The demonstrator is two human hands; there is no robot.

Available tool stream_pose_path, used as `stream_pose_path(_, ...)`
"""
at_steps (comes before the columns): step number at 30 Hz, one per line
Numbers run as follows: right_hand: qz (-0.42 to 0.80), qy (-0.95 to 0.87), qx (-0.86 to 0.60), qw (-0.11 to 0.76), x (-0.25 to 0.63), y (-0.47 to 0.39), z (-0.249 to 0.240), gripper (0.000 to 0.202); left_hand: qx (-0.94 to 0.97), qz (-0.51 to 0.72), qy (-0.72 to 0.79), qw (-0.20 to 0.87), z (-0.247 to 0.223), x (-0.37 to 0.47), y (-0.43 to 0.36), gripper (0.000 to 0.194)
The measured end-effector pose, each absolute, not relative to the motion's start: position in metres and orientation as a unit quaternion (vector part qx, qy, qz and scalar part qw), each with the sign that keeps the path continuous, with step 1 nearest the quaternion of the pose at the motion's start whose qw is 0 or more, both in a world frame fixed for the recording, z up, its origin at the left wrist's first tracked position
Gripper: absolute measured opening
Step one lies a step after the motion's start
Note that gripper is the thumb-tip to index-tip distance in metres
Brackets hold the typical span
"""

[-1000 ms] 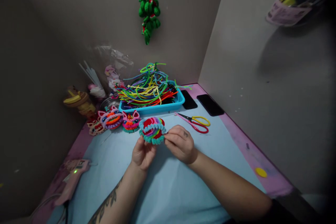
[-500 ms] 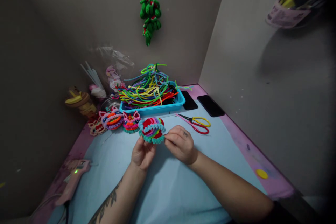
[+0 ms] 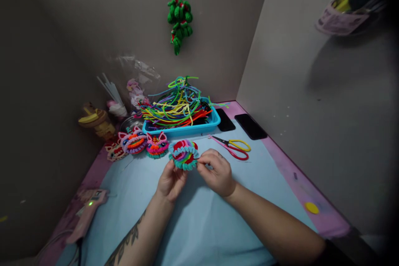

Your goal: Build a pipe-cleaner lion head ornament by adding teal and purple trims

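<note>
My left hand [image 3: 172,181] holds a fuzzy pipe-cleaner piece [image 3: 184,156] from below, its fingers partly hidden behind it. The piece has turquoise and light-blue curly rims with red, pink, purple and green inside. At its right edge my right hand [image 3: 217,172] is closed in a pinch, thumb against forefinger; what lies between the fingertips is too small to make out. Two similar finished-looking pieces, one purple and orange [image 3: 134,141] and one pink and teal [image 3: 156,145], sit just left of the held piece.
Behind the hands stands a blue tray [image 3: 181,131] heaped with colourful pipe cleaners. Scissors [image 3: 237,149] and two dark phones [image 3: 250,126] lie to the right. A pink glue gun [image 3: 89,214] rests at left. A yellow disc [image 3: 311,208] is near the right edge.
The held piece has shifted slightly right and turned a little, showing more green inside. My left hand has moved slightly right with it; my right hand stays pinched beside it.
</note>
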State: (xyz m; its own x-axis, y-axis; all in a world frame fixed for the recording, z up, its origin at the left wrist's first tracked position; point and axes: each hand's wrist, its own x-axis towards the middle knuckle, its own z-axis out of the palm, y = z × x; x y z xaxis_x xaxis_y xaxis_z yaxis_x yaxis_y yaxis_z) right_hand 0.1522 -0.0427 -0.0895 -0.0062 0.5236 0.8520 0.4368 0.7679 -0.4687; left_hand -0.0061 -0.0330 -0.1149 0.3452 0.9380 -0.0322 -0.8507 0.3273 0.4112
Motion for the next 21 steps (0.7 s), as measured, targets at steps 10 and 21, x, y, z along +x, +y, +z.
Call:
stream_pose_path(10, 0.035, -0.726, -0.32, 0.608, 0.153, -0.04, -0.096, 0.012, 0.159, 0.558, 0.153, 0.8, -0.117, -0.007, -0.031, 0.012)
stream_pose_path(21, 0.057, -0.724, -0.363, 0.584, 0.155, -0.032, -0.101, 0.014, 0.213, 0.615, 0.224, 0.725, -0.106, 0.0, -0.031, 0.029)
